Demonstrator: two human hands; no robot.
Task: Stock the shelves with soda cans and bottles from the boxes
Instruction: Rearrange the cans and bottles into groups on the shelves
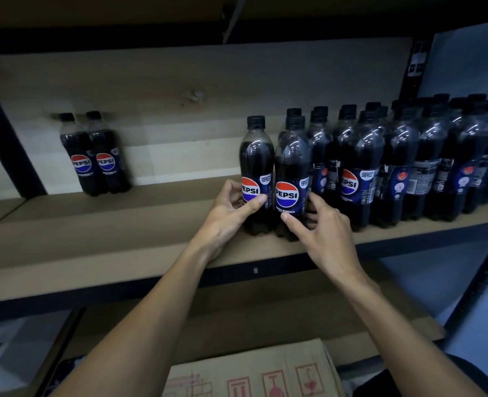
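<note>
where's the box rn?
Head view, bottom centre: the cardboard box sits below the shelf, between the forearms, beneath the left bottle and right bottle that the left hand and right hand grip.

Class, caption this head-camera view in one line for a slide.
Left hand grips one upright Pepsi bottle, right hand its neighbour, on the shelf.

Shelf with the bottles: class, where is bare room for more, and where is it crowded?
Bare shelf lies between the back-left pair and the two held bottles, reaching the front edge. Right of the held bottles, the rows stand packed.
</note>
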